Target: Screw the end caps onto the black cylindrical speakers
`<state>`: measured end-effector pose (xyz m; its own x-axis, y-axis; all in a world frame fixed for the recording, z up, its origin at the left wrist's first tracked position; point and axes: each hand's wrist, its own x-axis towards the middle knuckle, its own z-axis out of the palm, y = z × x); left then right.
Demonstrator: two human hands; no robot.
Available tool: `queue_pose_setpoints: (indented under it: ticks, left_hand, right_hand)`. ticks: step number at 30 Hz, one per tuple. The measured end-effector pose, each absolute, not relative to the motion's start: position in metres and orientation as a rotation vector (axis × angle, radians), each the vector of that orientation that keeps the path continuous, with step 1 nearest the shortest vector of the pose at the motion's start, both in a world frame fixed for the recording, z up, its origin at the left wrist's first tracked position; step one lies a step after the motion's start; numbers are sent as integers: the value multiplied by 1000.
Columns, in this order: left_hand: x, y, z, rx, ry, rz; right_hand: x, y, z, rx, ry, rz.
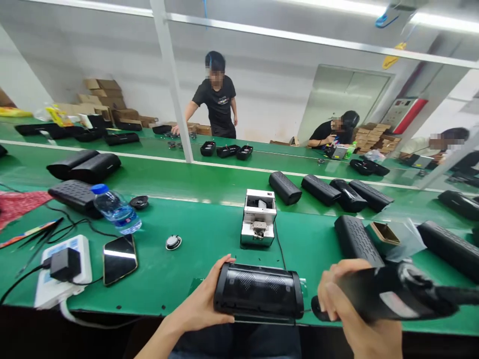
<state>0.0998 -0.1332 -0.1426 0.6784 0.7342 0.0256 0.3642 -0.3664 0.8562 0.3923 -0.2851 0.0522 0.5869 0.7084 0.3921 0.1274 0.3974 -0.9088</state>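
Along the near edge of the desk [209, 224], close to its middle: black housing [258, 291], perforated face visible, long side parallel to the edge. Left hand [202, 299] clamped on the left end of the housing. Right hand [342, 304] wrapped around a black powered driver [377, 294], blurred, to the right of the housing, cord trailing to the right. Hands apart, one on each item. Contact between driver tip and housing: cannot be told. Support of the housing, by desk or by grip alone: cannot be told.

Step in hand, as judged: screw work on the housing, with workpiece steadied and driver at the ready. Next move, as judged: calls for firm left grip, driver tip square to a screw seat, then even pressure without sideways slip.

Farther in, toward the left: white power strip [80, 252], phone [119, 259] just beside it, small round speaker [173, 243]. Behind the housing, toward the far edge: white machine [258, 214], probably a screw feeder. Past the far edge: several black enclosures [285, 188]; farther still, standing co-worker [220, 104], one arm extended.
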Motion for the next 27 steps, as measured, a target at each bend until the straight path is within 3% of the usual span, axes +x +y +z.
queue_pose_setpoints:
  ticks: [6,13,19,27]
  left_hand:
    - [89,-137,-139,1942,899,602]
    - [35,-117,-111,1603,1298,1265]
    - [63,6,-76,1453,1601,1637]
    - [199,184,-81,1389,1918,1538]
  right_hand:
    - [474,-328,57,-699,-901,540]
    - [502,-314,-55,-551,-638,1049]
    - [493,-281,-151,-613,-492,1245]
    - [487,-275,-173,-693,-440,1237]
